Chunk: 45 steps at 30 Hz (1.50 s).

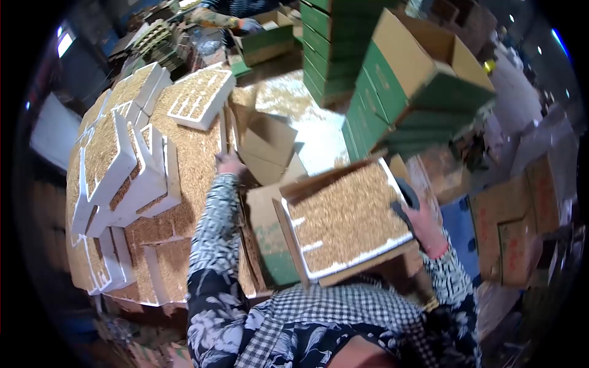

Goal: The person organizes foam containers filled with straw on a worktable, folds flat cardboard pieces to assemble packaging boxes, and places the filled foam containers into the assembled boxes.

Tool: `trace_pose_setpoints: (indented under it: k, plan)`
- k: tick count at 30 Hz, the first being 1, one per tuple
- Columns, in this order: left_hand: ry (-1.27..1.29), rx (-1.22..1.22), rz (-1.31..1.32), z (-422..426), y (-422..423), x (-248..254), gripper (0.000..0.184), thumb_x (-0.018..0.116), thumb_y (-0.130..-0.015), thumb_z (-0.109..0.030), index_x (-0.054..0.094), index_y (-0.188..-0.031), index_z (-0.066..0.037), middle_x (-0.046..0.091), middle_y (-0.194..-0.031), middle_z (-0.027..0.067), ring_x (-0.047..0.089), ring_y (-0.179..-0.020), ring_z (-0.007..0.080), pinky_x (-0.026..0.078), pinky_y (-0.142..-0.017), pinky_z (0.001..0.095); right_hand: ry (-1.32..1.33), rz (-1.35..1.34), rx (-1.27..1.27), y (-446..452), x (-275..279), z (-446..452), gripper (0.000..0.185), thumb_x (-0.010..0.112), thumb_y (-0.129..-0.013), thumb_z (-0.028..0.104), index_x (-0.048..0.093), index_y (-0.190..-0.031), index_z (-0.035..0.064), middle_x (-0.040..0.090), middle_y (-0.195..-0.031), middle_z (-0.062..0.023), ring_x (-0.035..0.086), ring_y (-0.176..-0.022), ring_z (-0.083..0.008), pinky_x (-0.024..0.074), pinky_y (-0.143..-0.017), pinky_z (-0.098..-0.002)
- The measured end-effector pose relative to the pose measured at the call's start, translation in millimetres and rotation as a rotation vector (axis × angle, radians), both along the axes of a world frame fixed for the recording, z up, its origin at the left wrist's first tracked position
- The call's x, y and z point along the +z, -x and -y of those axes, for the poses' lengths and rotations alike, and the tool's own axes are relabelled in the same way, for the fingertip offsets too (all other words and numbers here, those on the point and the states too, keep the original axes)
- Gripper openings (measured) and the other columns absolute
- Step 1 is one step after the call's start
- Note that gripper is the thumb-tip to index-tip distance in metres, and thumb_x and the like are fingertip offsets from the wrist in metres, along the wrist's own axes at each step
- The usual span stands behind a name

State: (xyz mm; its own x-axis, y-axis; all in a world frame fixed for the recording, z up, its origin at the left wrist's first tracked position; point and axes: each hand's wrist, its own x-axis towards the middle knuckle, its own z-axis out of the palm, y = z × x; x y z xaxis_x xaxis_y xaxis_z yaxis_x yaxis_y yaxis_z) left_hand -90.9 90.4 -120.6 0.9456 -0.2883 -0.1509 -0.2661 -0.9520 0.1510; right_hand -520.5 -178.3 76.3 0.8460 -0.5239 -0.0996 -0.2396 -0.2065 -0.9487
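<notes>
A white foam tray (pixel 343 221) filled with tan, grain-like bits sits in the top of an open cardboard box (pixel 291 245) in front of my body. My right hand (pixel 422 219), in dark finger coverings, grips the tray's right rim, with dark fingertips over the edge. Farther left, my left hand (pixel 229 164) is at a narrow upright edge beside the heap. Its fingers look curled, but what they hold, if anything, is hidden. Close to that hand are folded cardboard flaps (pixel 267 147) and a broad layer of tan bits (pixel 184 144).
Several white trays (pixel 147 175) lean stacked on the left; another tray (pixel 202 98) lies behind them. Green-and-tan cartons (pixel 392 92) stand at back right, beside a tall green stack (pixel 319 49). Flattened cartons (pixel 515 227) lie right. Another person's gloved hand (pixel 248 26) is near a far box.
</notes>
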Motion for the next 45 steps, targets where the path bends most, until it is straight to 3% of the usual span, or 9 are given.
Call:
trace_pose_setpoints:
  k: [6, 14, 20, 25, 30, 35, 36, 39, 45]
  plan:
    - [0.624, -0.203, 0.087, -67.7, 97.6, 138.6, 0.036, 0.066, -0.078, -0.021, 0.060, -0.105, 0.001, 0.066, -0.093, 0.0169, 0.064, -0.086, 0.0273, 0.049, -0.078, 0.0363, 0.842, 0.214, -0.151, 3.7, -14.2, -18.0, 0.054, 0.070, -0.076, 0.011, 0.050, -0.126, 0.0063, 0.052, -0.124, -0.0181, 0.053, -0.110, -0.0362, 0.0422, -0.095, -0.0395]
    - [1.131, -0.113, 0.090, -48.9, 273.7, 187.3, 0.031, 0.057, -0.080, 0.005, 0.056, -0.111, 0.003, 0.059, -0.098, 0.0081, 0.056, -0.087, 0.0151, 0.047, -0.076, 0.0256, 0.586, 0.336, -0.270, 67.6, 7.0, 41.4, 0.037, 0.067, -0.079, 0.012, 0.058, -0.114, 0.0050, 0.064, -0.103, -0.0144, 0.063, -0.097, -0.0251, 0.0519, -0.085, -0.0350]
    - [0.939, -0.081, 0.291, -3.6, 323.4, 175.4, 0.038, 0.057, -0.082, 0.003, 0.049, -0.120, 0.004, 0.055, -0.112, 0.0136, 0.052, -0.104, 0.0221, 0.042, -0.091, 0.0324, 0.707, -0.877, -0.746, 183.1, -211.9, 205.5, 0.051, 0.069, -0.075, 0.035, 0.056, -0.109, -0.0005, 0.059, -0.109, -0.0213, 0.059, -0.098, -0.0334, 0.0479, -0.085, -0.0404]
    - [0.700, -0.081, 0.449, -6.5, 320.1, 169.2, 0.035, 0.053, -0.086, 0.003, 0.046, -0.120, 0.004, 0.056, -0.110, 0.0116, 0.054, -0.098, 0.0194, 0.043, -0.088, 0.0295, 0.364, -0.494, -0.831, 262.8, -426.6, 229.0, 0.040, 0.062, -0.085, 0.033, 0.061, -0.106, -0.0012, 0.067, -0.099, -0.0170, 0.063, -0.093, -0.0297, 0.0497, -0.080, -0.0406]
    - [0.795, -0.021, 0.361, -0.2, 322.7, 174.2, 0.037, 0.059, -0.079, 0.001, 0.052, -0.115, 0.004, 0.056, -0.109, 0.0154, 0.054, -0.099, 0.0266, 0.043, -0.089, 0.0347, 1.171, -1.086, -0.557, 255.3, -303.1, 203.8, 0.029, 0.064, -0.084, 0.029, 0.065, -0.094, 0.0021, 0.066, -0.094, -0.0158, 0.062, -0.088, -0.0306, 0.0496, -0.075, -0.0415]
    - [0.699, -0.159, 0.733, 12.1, 335.0, 187.9, 0.032, 0.065, -0.071, -0.001, 0.057, -0.102, -0.001, 0.058, -0.105, 0.0164, 0.056, -0.096, 0.0337, 0.046, -0.084, 0.0404, 0.373, 0.393, -0.549, 94.1, -114.8, 103.1, 0.018, 0.063, -0.082, 0.009, 0.066, -0.095, -0.0021, 0.068, -0.084, -0.0161, 0.065, -0.074, -0.0251, 0.0493, -0.068, -0.0351]
    - [0.619, -0.254, 0.796, 15.9, 338.5, 198.1, 0.031, 0.066, -0.070, -0.001, 0.057, -0.099, -0.002, 0.058, -0.104, 0.0164, 0.056, -0.095, 0.0348, 0.046, -0.084, 0.0410, 0.148, 0.472, -0.207, 68.0, -27.6, 61.8, 0.017, 0.068, -0.079, 0.013, 0.067, -0.090, -0.0011, 0.067, -0.077, -0.0131, 0.064, -0.070, -0.0241, 0.0494, -0.066, -0.0351]
    - [0.609, -0.392, 0.729, 15.8, 341.1, 203.2, 0.030, 0.067, -0.068, -0.003, 0.057, -0.096, -0.003, 0.059, -0.105, 0.0154, 0.057, -0.094, 0.0350, 0.047, -0.082, 0.0422, 1.036, 0.058, 0.482, -2.7, 21.8, 16.7, 0.040, 0.064, -0.080, 0.040, 0.065, -0.091, 0.0013, 0.066, -0.080, -0.0141, 0.063, -0.071, -0.0285, 0.0481, -0.061, -0.0368]
    - [0.102, -0.959, 0.100, 21.3, 347.6, 214.4, 0.033, 0.071, -0.064, -0.014, 0.060, -0.095, -0.011, 0.055, -0.106, 0.0122, 0.057, -0.091, 0.0272, 0.050, -0.078, 0.0383, 1.084, 0.277, 0.172, -21.1, 40.5, 34.2, 0.042, 0.064, -0.081, 0.024, 0.056, -0.117, 0.0056, 0.064, -0.094, -0.0120, 0.064, -0.081, -0.0259, 0.0522, -0.067, -0.0331]
